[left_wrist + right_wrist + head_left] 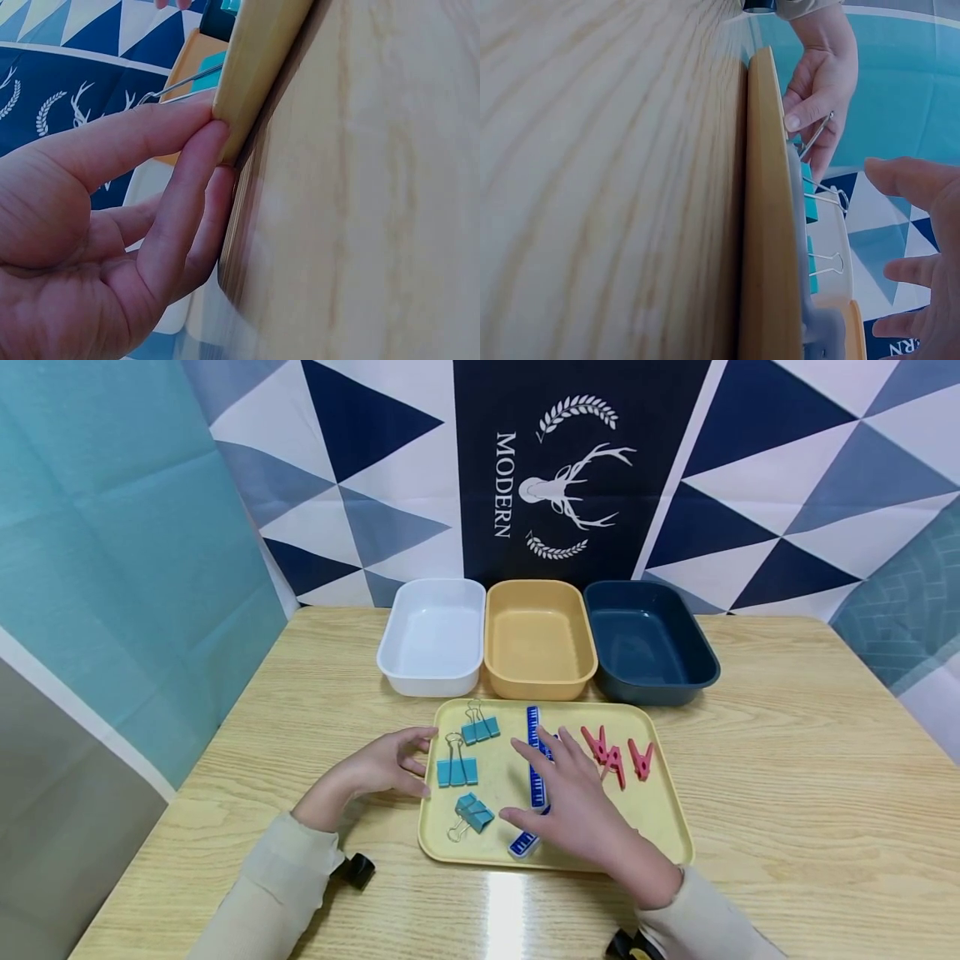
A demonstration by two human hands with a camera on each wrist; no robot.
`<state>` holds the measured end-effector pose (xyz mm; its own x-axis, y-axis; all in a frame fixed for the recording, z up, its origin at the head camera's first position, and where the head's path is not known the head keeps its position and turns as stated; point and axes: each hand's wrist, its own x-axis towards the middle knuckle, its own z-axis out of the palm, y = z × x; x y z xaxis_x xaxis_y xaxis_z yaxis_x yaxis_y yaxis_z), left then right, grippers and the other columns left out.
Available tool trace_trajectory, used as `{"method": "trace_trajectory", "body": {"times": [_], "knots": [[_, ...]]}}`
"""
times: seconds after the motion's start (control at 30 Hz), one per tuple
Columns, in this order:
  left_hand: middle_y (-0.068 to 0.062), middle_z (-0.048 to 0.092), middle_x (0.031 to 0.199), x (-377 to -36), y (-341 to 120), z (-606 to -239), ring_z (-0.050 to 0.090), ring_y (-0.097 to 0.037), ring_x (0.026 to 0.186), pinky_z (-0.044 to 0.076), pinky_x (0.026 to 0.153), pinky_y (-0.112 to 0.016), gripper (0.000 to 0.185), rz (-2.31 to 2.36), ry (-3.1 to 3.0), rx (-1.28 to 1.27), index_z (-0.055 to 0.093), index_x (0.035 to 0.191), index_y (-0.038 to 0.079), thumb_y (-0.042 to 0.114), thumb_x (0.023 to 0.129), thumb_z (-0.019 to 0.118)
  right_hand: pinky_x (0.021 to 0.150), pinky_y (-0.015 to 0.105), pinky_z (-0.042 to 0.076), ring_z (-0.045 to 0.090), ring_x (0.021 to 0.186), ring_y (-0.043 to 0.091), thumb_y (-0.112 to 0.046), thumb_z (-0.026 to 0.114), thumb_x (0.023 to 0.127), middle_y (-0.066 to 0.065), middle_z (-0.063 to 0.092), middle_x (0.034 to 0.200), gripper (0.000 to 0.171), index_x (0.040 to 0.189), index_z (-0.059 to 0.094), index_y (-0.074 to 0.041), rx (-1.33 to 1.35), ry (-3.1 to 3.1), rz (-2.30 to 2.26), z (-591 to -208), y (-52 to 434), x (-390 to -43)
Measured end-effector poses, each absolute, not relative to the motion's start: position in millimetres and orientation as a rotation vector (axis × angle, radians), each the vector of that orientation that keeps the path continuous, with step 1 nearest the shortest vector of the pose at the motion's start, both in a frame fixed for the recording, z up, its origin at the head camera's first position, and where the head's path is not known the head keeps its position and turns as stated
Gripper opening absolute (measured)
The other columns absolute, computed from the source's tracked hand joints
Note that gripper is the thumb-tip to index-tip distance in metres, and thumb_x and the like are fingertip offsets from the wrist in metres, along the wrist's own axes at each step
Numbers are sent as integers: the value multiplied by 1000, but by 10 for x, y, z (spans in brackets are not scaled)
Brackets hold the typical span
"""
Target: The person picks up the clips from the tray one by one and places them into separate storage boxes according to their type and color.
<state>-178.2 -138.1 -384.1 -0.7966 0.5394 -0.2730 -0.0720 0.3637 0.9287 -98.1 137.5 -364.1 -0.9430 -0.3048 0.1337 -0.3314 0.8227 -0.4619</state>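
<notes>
A pale yellow tray (498,853) lies on the table. My left hand (386,766) is at its left edge, with bent fingertips touching the rim in the left wrist view. Just inside that edge are three teal binder clips, one (457,772) near the fingers, one (481,729) farther back and one (474,812) in front. Over the middle of the tray hovers my right hand (573,802), fingers spread and holding nothing. Beneath it are narrow blue-and-white strips (536,781), partly hidden by the hand. Red clothespins (641,760) lie on the right side.
Behind the tray stand three bins side by side: white (431,685), yellow-orange (540,688) and dark blue (652,693). A patterned cloth (397,468) hangs behind them. Wooden tabletop (795,760) extends to both sides of the tray.
</notes>
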Motion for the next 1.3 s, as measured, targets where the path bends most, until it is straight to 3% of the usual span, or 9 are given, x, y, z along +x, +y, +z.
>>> {"method": "trace_trajectory", "body": {"times": [0.73, 1.07, 1.3], "knots": [[-20, 40, 127, -1780, -1373, -3832, 56, -25, 95, 54, 75, -33, 88, 1465, 2070, 388, 30, 143, 1, -8, 69, 76, 103, 63, 20, 18, 134, 43, -42, 77, 72, 18, 40, 138, 72, 134, 50, -17, 626, -2982, 780, -3672, 1215, -951], [-20, 40, 126, -1776, -1372, -3833, 57, -25, 94, 54, 74, -32, 87, 1466, 2079, 397, 31, 143, 1, -9, 69, 76, 102, 55, 30, 31, 128, 37, -32, 82, 67, 16, 43, 135, 73, 132, 53, -17, 688, -2951, 812, -3688, 1130, -941], [-20, 40, 126, -1776, -1373, -3834, 56, -25, 94, 54, 74, -32, 86, 1465, 2079, 394, 31, 143, 2, -8, 69, 76, 97, 50, 38, 39, 122, 35, -25, 81, 69, 17, 42, 134, 73, 134, 50, -17, 694, -2980, 907, -3688, 1062, -943]]}}
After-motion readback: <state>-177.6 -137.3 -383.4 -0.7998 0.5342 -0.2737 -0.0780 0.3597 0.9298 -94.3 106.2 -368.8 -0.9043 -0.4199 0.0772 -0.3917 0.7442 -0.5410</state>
